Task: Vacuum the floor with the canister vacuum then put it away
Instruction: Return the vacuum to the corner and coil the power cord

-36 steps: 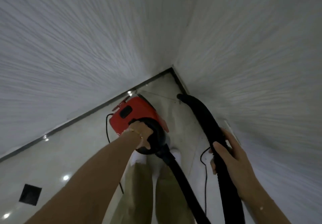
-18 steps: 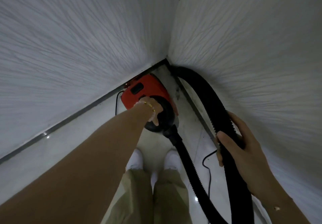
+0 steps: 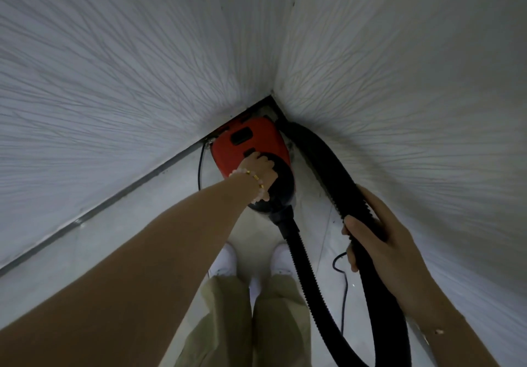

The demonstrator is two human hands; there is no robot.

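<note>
Two pale textured walls (image 3: 142, 81) meet over a glossy tiled floor (image 3: 114, 241), and the red canister vacuum (image 3: 248, 147) sits tucked into that corner. The slack cord (image 3: 343, 281) by my shoes (image 3: 226, 258) could probably snag or trip me. My left hand (image 3: 259, 172) is clenched around the canister's handle; my right hand (image 3: 379, 241) wraps the black hose (image 3: 333, 175) near the right wall.

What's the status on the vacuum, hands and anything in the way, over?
Left hand shut on canister vacuum handle, canister tucked into wall corner. Right hand shut on black hose along right wall. Power cord loose on floor by the feet.
</note>
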